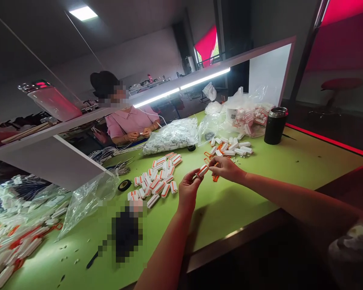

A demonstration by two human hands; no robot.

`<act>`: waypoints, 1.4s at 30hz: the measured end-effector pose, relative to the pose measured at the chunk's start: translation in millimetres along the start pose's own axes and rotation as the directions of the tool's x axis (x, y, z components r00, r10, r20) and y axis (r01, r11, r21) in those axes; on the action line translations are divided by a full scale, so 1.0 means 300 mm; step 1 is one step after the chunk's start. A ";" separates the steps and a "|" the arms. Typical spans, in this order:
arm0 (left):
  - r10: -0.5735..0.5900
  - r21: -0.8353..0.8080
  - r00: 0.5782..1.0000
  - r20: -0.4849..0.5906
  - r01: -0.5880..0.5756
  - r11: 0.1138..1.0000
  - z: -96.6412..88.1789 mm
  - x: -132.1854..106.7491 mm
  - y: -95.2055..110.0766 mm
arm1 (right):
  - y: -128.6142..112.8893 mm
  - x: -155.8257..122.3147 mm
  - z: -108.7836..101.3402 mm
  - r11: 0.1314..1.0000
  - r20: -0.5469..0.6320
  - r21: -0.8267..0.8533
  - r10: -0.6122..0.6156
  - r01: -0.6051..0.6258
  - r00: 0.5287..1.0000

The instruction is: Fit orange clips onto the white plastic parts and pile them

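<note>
One clip (203, 170) between left hand (188, 191), right hand (226, 168), bag (196, 124) of clips (169, 139)

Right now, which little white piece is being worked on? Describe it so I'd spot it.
On the green table, find where the left hand and right hand meet. The white piece with orange stripes pinched between them is it: held up off the table, unlike the loose pile lying left of it.
</note>
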State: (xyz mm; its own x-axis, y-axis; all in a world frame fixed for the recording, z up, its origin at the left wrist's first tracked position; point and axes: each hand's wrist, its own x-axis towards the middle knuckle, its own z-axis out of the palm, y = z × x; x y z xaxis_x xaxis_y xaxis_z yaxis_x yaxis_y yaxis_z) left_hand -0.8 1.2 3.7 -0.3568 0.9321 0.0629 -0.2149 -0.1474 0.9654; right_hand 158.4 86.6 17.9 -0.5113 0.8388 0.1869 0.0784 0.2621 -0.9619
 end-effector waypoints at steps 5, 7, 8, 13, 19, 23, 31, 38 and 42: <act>0.166 0.242 0.986 0.023 -0.167 0.956 0.003 -0.013 -0.003 | 0.012 0.008 0.008 0.998 -0.018 0.020 0.066 -0.066 0.998; 0.214 0.286 0.976 0.033 -0.215 0.934 0.003 -0.016 -0.003 | 0.018 0.012 0.013 0.994 -0.018 0.041 0.098 -0.097 0.995; 0.214 0.294 0.976 0.031 -0.213 0.932 0.001 -0.016 -0.003 | 0.020 0.013 0.015 0.992 -0.015 0.058 0.112 -0.111 0.994; 0.068 0.103 0.997 -0.026 -0.065 0.993 -0.013 -0.002 -0.015 | 0.017 0.011 0.018 0.976 0.025 0.173 0.133 -0.135 0.991; -0.110 -0.194 0.994 -0.005 0.107 0.975 -0.021 0.016 -0.019 | 0.020 0.013 0.013 0.976 0.025 0.189 0.108 -0.111 0.994; -0.151 -0.215 0.988 0.013 0.150 0.965 -0.020 0.015 -0.004 | 0.027 0.015 0.000 0.987 0.038 0.147 0.063 -0.068 0.997; -0.137 -0.142 0.990 0.035 0.141 0.980 -0.020 0.016 0.002 | 0.017 0.006 -0.018 0.996 0.077 0.081 -0.029 0.022 0.997; -0.088 -0.044 0.993 0.083 0.092 0.995 -0.014 0.005 0.007 | -0.012 0.004 -0.048 0.997 0.130 -0.051 -0.051 0.058 0.990; -0.059 0.116 0.988 0.146 0.042 0.992 -0.021 0.009 0.010 | -0.022 0.003 -0.079 0.994 0.257 -0.106 -0.004 0.032 0.966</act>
State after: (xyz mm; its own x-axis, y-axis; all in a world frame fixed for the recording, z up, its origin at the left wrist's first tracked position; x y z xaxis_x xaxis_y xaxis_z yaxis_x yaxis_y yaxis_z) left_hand -8.0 1.1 5.2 -0.2070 0.9774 0.0426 -0.1228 -0.0691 0.9900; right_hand 177.7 97.1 29.2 -0.7145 0.6869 0.1330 0.1520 0.3380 -0.9288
